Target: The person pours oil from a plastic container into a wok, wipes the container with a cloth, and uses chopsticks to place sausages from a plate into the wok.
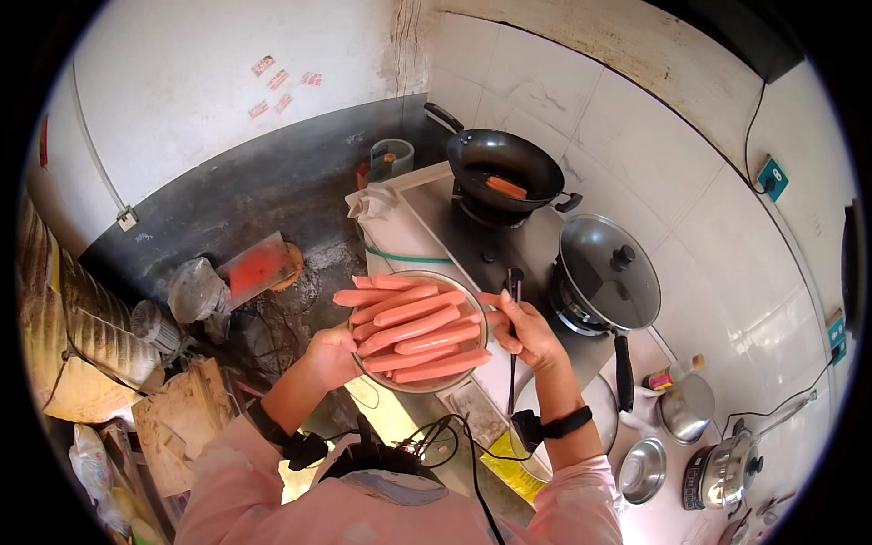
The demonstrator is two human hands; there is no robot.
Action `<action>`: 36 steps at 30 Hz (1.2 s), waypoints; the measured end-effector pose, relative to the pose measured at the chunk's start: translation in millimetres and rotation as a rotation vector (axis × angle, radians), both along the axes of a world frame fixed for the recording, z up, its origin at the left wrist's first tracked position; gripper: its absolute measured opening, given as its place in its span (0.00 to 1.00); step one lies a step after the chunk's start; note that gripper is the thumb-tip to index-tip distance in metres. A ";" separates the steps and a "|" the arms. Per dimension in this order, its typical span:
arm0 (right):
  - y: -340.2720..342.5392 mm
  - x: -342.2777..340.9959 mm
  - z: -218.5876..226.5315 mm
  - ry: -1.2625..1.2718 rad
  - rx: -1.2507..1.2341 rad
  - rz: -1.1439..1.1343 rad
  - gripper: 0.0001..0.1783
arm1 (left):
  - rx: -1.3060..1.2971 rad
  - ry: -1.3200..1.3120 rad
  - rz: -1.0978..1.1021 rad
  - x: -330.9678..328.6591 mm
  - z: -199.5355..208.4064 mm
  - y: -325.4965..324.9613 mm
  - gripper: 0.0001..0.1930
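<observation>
Evidently, a round bowl (474,304) heaped with sausages (413,331) is held at the near left side of the stove (447,222), its left rim gripped by the left hand (331,356). A dark utensil (515,284) is pinched by the right hand (531,338) beside the bowl's right edge; whether the rim is also touched there cannot be told. Moderate weight is to be expected, best borne at both sides of the rim. The sausages are judged soft, bendable and probably slippery, best gripped gently mid-length.
</observation>
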State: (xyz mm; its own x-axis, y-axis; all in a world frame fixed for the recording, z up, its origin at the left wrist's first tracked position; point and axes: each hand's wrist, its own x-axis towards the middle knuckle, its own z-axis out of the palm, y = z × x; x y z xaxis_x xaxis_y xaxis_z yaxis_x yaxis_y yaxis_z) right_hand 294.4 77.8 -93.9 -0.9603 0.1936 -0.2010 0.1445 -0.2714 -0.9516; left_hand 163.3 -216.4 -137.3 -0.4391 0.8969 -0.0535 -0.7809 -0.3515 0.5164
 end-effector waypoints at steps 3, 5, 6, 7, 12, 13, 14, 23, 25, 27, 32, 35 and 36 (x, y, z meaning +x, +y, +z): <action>-12.6 -52.5 -8.1 -0.093 -0.077 0.172 0.30 | -0.032 0.014 -0.086 -28.3 -3.4 -5.2 0.36; -17.6 -76.0 -21.6 -0.151 -0.117 0.164 0.30 | -0.066 0.007 -0.103 -51.8 -1.1 -2.3 0.36; -26.1 -88.3 -23.8 -0.186 -0.106 0.112 0.28 | -0.108 0.006 -0.119 -66.0 -1.7 -3.9 0.36; -28.7 -97.8 -32.4 -0.191 -0.100 0.103 0.28 | -0.064 0.017 -0.158 -82.8 -21.0 -5.3 0.36; -40.3 -126.1 -37.3 -0.086 -0.098 -0.177 0.23 | -0.068 -0.058 -0.256 -145.9 -17.8 4.1 0.32; -40.8 -131.3 -34.1 -0.054 -0.091 -0.222 0.22 | 0.005 -0.109 -0.261 -153.7 -13.8 7.1 0.31; -41.8 -128.8 -28.5 -0.062 -0.088 -0.236 0.22 | 0.081 -0.168 -0.262 -150.7 -11.2 13.6 0.30; -28.5 -172.0 -22.2 -0.005 -0.005 -0.391 0.22 | 0.000 0.101 -0.222 -160.2 -10.6 46.7 0.35; -19.7 -179.1 -19.4 -0.005 0.017 -0.363 0.22 | -0.053 0.065 -0.156 -163.1 -8.0 54.1 0.37; -13.2 -183.4 -14.8 -0.088 0.015 -0.311 0.23 | -0.052 0.036 -0.139 -173.5 -11.4 57.0 0.37; 27.6 -144.4 34.8 0.218 0.558 -0.706 0.16 | -0.114 0.038 -0.057 -191.7 -0.3 53.3 0.37; 24.0 -125.4 74.1 0.359 0.961 -0.981 0.21 | -0.146 0.077 -0.079 -211.2 -6.4 62.3 0.40; 22.2 -116.0 85.9 0.408 1.136 -1.084 0.23 | -0.145 0.072 -0.082 -214.4 -10.5 63.7 0.40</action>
State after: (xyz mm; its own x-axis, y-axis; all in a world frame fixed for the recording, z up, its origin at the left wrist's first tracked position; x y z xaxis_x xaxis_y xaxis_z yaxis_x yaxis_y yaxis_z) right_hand 178.3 100.0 -8.1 -0.2319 0.6422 0.7306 0.0653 0.7597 -0.6470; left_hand -51.2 -152.6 -147.7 -0.3721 0.9150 -0.1562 -0.7629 -0.2056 0.6130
